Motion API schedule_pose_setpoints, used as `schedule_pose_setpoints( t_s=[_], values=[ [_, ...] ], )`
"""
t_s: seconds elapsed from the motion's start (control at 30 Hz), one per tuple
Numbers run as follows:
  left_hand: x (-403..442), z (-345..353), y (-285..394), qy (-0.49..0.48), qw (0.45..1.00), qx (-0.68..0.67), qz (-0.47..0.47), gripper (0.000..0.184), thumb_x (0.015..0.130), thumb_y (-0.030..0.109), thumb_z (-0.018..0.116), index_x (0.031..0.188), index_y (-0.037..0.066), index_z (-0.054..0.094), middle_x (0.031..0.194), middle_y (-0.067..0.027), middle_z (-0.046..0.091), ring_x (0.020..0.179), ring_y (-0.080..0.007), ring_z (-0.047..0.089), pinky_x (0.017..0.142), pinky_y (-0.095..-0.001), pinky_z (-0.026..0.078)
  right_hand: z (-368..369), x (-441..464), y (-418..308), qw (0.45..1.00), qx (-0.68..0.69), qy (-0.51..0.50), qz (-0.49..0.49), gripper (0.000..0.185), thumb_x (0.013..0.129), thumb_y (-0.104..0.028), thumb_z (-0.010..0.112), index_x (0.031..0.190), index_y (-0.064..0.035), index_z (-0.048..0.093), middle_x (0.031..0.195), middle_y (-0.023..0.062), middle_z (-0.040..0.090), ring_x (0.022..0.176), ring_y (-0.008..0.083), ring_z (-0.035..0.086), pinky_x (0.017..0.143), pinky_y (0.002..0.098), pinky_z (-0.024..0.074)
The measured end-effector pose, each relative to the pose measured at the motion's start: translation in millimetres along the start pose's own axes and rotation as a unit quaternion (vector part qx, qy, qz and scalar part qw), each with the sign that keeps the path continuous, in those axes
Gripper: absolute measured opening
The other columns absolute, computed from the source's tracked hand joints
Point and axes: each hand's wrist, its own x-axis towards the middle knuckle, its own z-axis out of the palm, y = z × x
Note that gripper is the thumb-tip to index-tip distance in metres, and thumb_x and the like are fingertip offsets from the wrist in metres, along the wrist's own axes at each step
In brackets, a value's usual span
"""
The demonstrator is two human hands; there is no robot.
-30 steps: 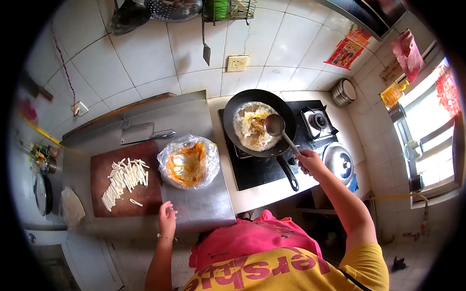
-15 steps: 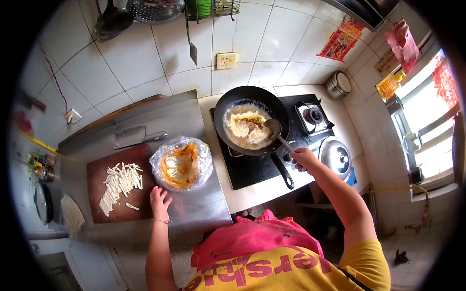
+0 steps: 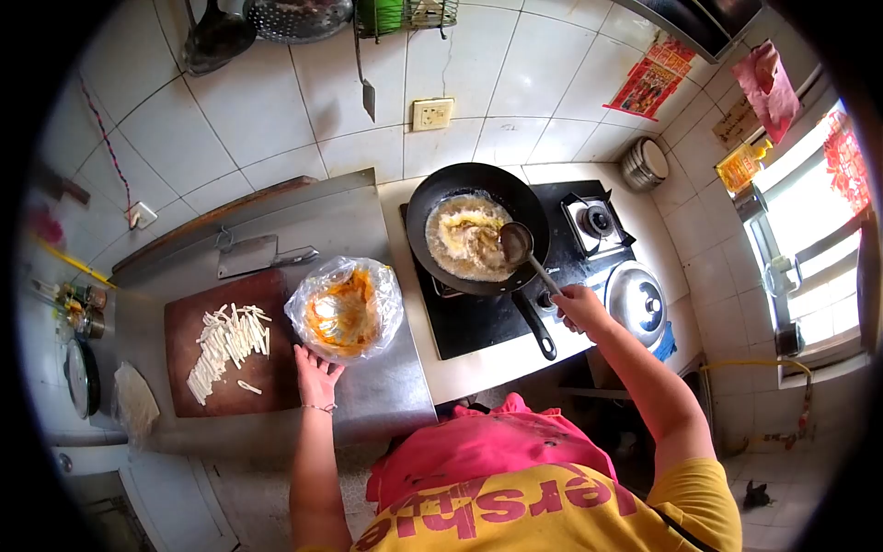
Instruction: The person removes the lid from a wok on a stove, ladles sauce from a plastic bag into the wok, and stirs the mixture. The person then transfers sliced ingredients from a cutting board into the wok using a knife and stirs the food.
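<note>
My right hand [image 3: 579, 309] is wrapped round the handle of a ladle [image 3: 517, 243], whose bowl rests at the right side of the food in a black wok [image 3: 529, 198]. Pale, bubbling food with yellow streaks [image 3: 464, 230] lies in the wok. My left hand [image 3: 318, 377] is open, palm partly turned up, at the lower edge of a bowl lined with clear plastic [image 3: 391, 308]; whether the fingers touch it I cannot tell. Orange residue coats the inside of the lining. Left of that hand, a brown cutting board [image 3: 189, 322] bears pale cut strips [image 3: 230, 340].
A cleaver [image 3: 248, 257] lies behind the board. On the black gas stove [image 3: 451, 336] are a second burner [image 3: 598, 219] and a shiny lid [image 3: 635, 304] close to my right forearm. The wok's handle [image 3: 535, 327] points toward me. A metal pot [image 3: 644, 164] stands in the back corner.
My left hand has moved from the board's edge toward the lined bowl and turned its palm up. The ladle has shifted slightly in the wok, and the food looks more spread and bubbly.
</note>
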Motion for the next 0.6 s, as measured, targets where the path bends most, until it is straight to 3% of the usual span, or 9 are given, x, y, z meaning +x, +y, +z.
schedule_pose_setpoints(
  t_s=[0.03, 0.07, 0.2, 0.27, 0.3, 0.37, 0.43, 0.5, 0.6],
  values=[
    [-4, 1, -3, 0.0, 1.0, 0.0, 0.0, 0.074, 0.086, 0.061, 0.037, 0.14, 0.013, 0.02, 0.143, -0.0044, 0.023, 0.131, -0.0264, 0.025, 0.101, -0.056, 0.024, -1, -1, 0, 0.986, -0.132, 0.053, -0.081, 0.027, 0.082, -0.024, 0.057, 0.092, 0.0011, 0.059, 0.076, 0.0197, 0.062, 0.072, 0.0337, 0.061, 0.063, 0.04, 0.0478],
    [-8, 2, -8, -0.002, 1.0, -0.006, -0.003, 0.073, 0.087, 0.061, 0.037, 0.139, 0.013, 0.02, 0.143, -0.0044, 0.023, 0.131, -0.0265, 0.024, 0.1, -0.0551, 0.025, -5, -5, 1, 0.973, -0.19, 0.084, -0.101, 0.032, 0.081, -0.025, 0.057, 0.099, 0.0016, 0.058, 0.086, 0.0261, 0.061, 0.084, 0.0426, 0.058, 0.077, 0.0426, 0.0449],
    [-26, 10, -26, -0.004, 0.999, -0.032, -0.023, 0.072, 0.086, 0.06, 0.038, 0.139, 0.014, 0.02, 0.143, -0.006, 0.023, 0.129, -0.0264, 0.026, 0.097, -0.0526, 0.03, -7, 0, 10, 0.978, -0.164, 0.089, -0.094, 0.029, 0.082, -0.023, 0.056, 0.098, 0.0011, 0.058, 0.076, 0.0225, 0.062, 0.073, 0.0351, 0.062, 0.064, 0.0405, 0.0483],
    [-37, 15, -31, -0.012, 0.998, -0.034, -0.045, 0.075, 0.085, 0.062, 0.039, 0.14, 0.016, 0.017, 0.144, -0.0081, 0.022, 0.129, -0.0268, 0.027, 0.095, -0.0524, 0.032, -6, -1, -1, 0.997, -0.064, 0.012, 0.03, 0.023, 0.083, -0.021, 0.055, 0.093, -0.0001, 0.058, 0.067, 0.0143, 0.059, 0.058, 0.0231, 0.06, 0.045, 0.0346, 0.0444],
    [-39, 15, -34, -0.011, 0.998, -0.035, -0.042, 0.075, 0.085, 0.062, 0.039, 0.14, 0.016, 0.017, 0.144, -0.0081, 0.022, 0.129, -0.0268, 0.027, 0.095, -0.0524, 0.032, -5, 1, -2, 0.998, -0.064, 0.011, 0.027, 0.023, 0.083, -0.021, 0.055, 0.093, -0.0001, 0.058, 0.067, 0.0143, 0.059, 0.058, 0.0231, 0.06, 0.045, 0.0346, 0.0444],
    [-41, 10, -40, -0.018, 0.997, 0.017, -0.075, 0.077, 0.084, 0.064, 0.039, 0.141, 0.017, 0.015, 0.144, -0.009, 0.021, 0.129, -0.0275, 0.027, 0.094, -0.0521, 0.034, 4, 6, 0, 0.993, 0.086, -0.059, 0.063, 0.016, 0.084, -0.018, 0.054, 0.086, -0.0016, 0.056, 0.063, 0.0072, 0.053, 0.049, 0.0125, 0.051, 0.035, 0.0267, 0.035],
    [-41, 0, -47, -0.01, 0.997, 0.059, -0.038, 0.079, 0.084, 0.065, 0.039, 0.141, 0.017, 0.014, 0.145, -0.0095, 0.019, 0.129, -0.0277, 0.027, 0.093, -0.0537, 0.035, 15, 8, -6, 0.971, 0.199, -0.066, 0.111, 0.013, 0.084, -0.015, 0.055, 0.085, -0.0018, 0.054, 0.064, 0.0065, 0.051, 0.046, 0.0118, 0.045, 0.036, 0.0243, 0.0334],
    [-40, -4, -42, 0.003, 0.998, 0.049, -0.024, 0.082, 0.083, 0.067, 0.038, 0.142, 0.017, 0.012, 0.144, -0.01, 0.018, 0.131, -0.0287, 0.024, 0.098, -0.0562, 0.028, 23, 14, -1, 0.914, 0.349, -0.13, 0.159, 0.014, 0.086, -0.015, 0.055, 0.09, -0.0027, 0.053, 0.066, 0.0047, 0.049, 0.047, 0.0103, 0.044, 0.037, 0.0226, 0.0327],
    [-35, -3, -26, -0.004, 0.999, 0.0, -0.048, 0.079, 0.083, 0.066, 0.039, 0.14, 0.016, 0.016, 0.145, -0.0105, 0.017, 0.132, -0.0293, 0.022, 0.098, -0.0563, 0.027, 31, 17, 4, 0.828, 0.481, -0.2, 0.208, 0.016, 0.089, -0.018, 0.052, 0.096, -0.0032, 0.052, 0.068, 0.0025, 0.047, 0.049, 0.0079, 0.04, 0.04, 0.0194, 0.0313]
  ],
)
